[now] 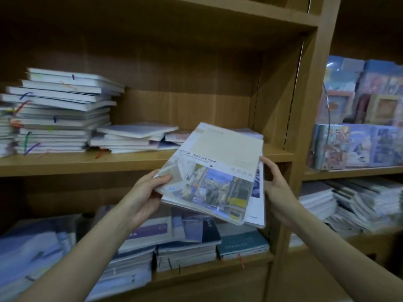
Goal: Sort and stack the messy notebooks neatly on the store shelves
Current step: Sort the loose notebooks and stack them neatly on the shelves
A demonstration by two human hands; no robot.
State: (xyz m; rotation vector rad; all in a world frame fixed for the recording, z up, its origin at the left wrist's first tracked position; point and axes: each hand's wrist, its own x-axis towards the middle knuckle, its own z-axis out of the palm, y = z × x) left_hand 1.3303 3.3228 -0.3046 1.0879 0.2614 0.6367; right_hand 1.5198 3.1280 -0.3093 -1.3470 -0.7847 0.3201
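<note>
I hold a small pile of notebooks [218, 171] in front of the middle shelf [65, 163]; the top cover is cream above a street photo. My left hand [146, 192] grips its left edge, thumb on top. My right hand [277, 184] holds the right edge, fingers curled round the side. On the shelf a tall uneven stack [58, 112] with coloured ribbon markers stands at the left. A low messy heap [135, 137] lies beside it. The held pile's far end reaches over the shelf's right part, hiding what lies there.
The lower shelf [196, 271] carries blue, purple and teal notebook piles [185, 238]. A wooden upright [305, 127] bounds the bay on the right. Beyond it, colourful wrapped packs [357, 144] and slanted white stacks [359, 203] fill the neighbouring shelves.
</note>
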